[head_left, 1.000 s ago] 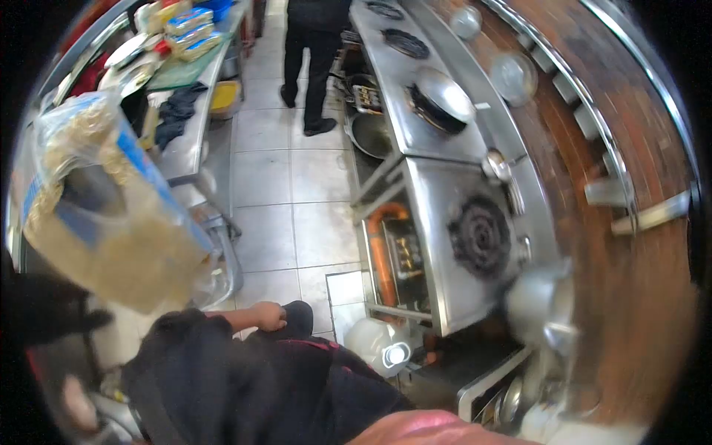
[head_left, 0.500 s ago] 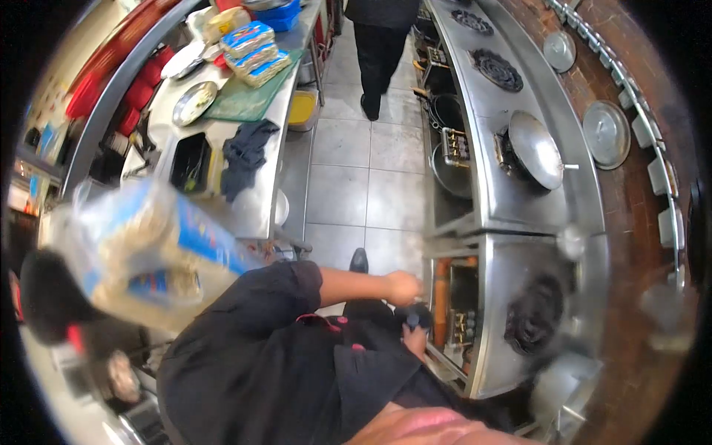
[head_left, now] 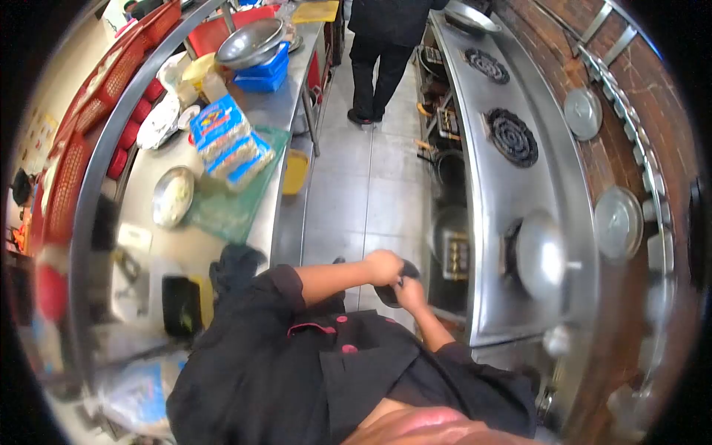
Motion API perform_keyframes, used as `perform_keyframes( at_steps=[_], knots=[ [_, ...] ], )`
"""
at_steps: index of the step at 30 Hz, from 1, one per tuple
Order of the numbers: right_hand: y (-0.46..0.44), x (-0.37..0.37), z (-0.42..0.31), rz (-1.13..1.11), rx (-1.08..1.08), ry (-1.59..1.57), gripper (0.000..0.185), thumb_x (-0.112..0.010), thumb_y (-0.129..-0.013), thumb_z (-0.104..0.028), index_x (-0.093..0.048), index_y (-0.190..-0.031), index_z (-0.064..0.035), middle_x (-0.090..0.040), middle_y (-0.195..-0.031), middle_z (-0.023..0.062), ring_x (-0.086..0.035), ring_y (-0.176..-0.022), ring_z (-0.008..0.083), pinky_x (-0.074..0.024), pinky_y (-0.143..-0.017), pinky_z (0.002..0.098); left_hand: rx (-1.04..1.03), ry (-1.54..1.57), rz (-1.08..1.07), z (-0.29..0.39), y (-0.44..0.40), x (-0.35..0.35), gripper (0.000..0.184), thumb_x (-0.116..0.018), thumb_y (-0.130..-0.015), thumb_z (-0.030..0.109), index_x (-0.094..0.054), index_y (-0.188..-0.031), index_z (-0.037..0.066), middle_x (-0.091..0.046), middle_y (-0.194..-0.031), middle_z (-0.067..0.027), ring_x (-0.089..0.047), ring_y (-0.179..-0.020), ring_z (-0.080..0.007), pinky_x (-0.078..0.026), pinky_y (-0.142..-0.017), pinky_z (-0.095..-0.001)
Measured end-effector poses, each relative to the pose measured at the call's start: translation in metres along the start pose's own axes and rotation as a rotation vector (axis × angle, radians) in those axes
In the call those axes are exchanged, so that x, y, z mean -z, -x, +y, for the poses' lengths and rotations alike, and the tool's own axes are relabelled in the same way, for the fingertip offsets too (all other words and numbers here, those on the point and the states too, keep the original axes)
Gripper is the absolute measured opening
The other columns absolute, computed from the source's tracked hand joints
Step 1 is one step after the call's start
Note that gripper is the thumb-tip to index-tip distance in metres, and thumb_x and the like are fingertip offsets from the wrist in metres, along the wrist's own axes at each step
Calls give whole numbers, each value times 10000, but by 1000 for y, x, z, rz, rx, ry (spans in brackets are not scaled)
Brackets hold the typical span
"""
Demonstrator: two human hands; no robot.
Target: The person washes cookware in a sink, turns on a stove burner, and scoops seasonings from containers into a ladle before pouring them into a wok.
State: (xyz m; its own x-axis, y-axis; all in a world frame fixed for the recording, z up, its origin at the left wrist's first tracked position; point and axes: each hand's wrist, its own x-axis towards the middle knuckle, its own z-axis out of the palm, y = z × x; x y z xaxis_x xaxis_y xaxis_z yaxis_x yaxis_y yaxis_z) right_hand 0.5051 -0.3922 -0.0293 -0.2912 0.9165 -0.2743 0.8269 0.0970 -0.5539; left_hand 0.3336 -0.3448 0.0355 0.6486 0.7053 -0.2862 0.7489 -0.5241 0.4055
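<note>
My left hand (head_left: 384, 267) and my right hand (head_left: 409, 294) are close together in front of my body, over the aisle floor. Both are closed around a dark rounded object (head_left: 387, 295); its kind is not clear, as the fingers cover part of it. Neither hand touches the counter on the left or the stove on the right.
On the left, the counter holds noodle packs (head_left: 226, 141), a green cutting board (head_left: 233, 204), an oval dish (head_left: 173, 196), a dark cloth (head_left: 236, 263) and a steel bowl (head_left: 251, 43). Burners (head_left: 512, 137) and a wok (head_left: 540, 256) line the right. A person (head_left: 378, 67) stands ahead in the aisle (head_left: 341, 193).
My view has moved forward along the aisle, so counter and stove items sit lower. My hands have come together higher in view. The person ahead has moved farther along too.
</note>
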Motion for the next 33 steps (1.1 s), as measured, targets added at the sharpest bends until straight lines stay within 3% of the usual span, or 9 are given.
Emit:
perform_keyframes(
  at_steps=[4, 7, 8, 10, 14, 17, 22, 28, 33],
  knots=[
    [-132, 31, -42, 43, 33, -21, 404, -603, -846, -361, -601, -931, 34, -620, -814, 263, -597, -799, 427, -467, -695, 477, 269, 78, -62, -90, -51, 94, 423, -614, -799, 439, -652, -921, 36, -650, -886, -182, -618, -883, -351, -502, -756, -423],
    [-217, 64, -65, 101, 30, 6, 394, -601, -850, -347, -594, -1004, 15, -622, -828, 257, -599, -812, 420, -467, -697, 477, 317, 26, 67, -150, -95, 167, 398, -631, -775, 425, -652, -893, 46, -654, -878, -180, -629, -863, -341, -509, -741, -424],
    [-252, 81, -76, 153, 47, -85, 395, -610, -842, -363, -611, -952, 16, -620, -823, 260, -600, -811, 420, -468, -694, 472, 292, 29, 79, -178, -112, 193, 398, -631, -775, 425, -652, -893, 46, -654, -878, -180, -629, -863, -341, -509, -741, -424],
    [-287, 111, -81, 207, 6, -73, 406, -625, -828, -384, -622, -848, 22, -613, -800, 267, -601, -795, 420, -470, -681, 466, -143, -113, 286, -201, -132, 213, 412, -643, -743, 426, -655, -867, 33, -661, -860, -186, -643, -824, -336, -516, -720, -429],
    [-407, 166, -100, 300, -67, 3, 415, -629, -817, -389, -605, -748, 20, -608, -747, 260, -595, -733, 433, -469, -646, 474, -191, -220, 202, -280, -228, 294, 398, -653, -713, 400, -656, -842, 24, -665, -849, -188, -650, -797, -337, -520, -704, -436],
    [-490, 186, -100, 379, -98, -58, 406, -622, -823, -386, -605, -733, 10, -609, -733, 251, -593, -714, 432, -464, -640, 482, 30, -191, -14, -319, -291, 350, 387, -632, -724, 385, -654, -845, 18, -662, -842, -196, -647, -809, -343, -517, -721, -438],
    [-608, 184, -81, 409, -133, -128, 397, -615, -836, -373, -584, -687, -6, -597, -692, 231, -568, -654, 429, -439, -596, 493, 376, -15, 139, -394, -365, 400, 421, -585, -767, 431, -654, -845, 23, -655, -816, -211, -642, -828, -353, -504, -728, -432],
    [-725, 237, -69, 482, -206, -306, 377, -570, -857, -351, -565, -833, 25, -616, -758, 259, -596, -753, 438, -458, -679, 515, -55, 227, 352, -476, -501, 486, 395, -694, -746, 293, -571, -1036, 55, -650, -935, -150, -631, -822, -328, -496, -731, -402],
    [-796, 264, -69, 656, -370, -437, 320, -565, -860, -319, -531, -886, -2, -607, -737, 264, -589, -740, 451, -454, -677, 517, -239, 184, 294, -501, -639, 520, 437, -735, -700, 307, -530, -998, 63, -623, -904, -169, -597, -876, -348, -479, -761, -423]
  ],
)
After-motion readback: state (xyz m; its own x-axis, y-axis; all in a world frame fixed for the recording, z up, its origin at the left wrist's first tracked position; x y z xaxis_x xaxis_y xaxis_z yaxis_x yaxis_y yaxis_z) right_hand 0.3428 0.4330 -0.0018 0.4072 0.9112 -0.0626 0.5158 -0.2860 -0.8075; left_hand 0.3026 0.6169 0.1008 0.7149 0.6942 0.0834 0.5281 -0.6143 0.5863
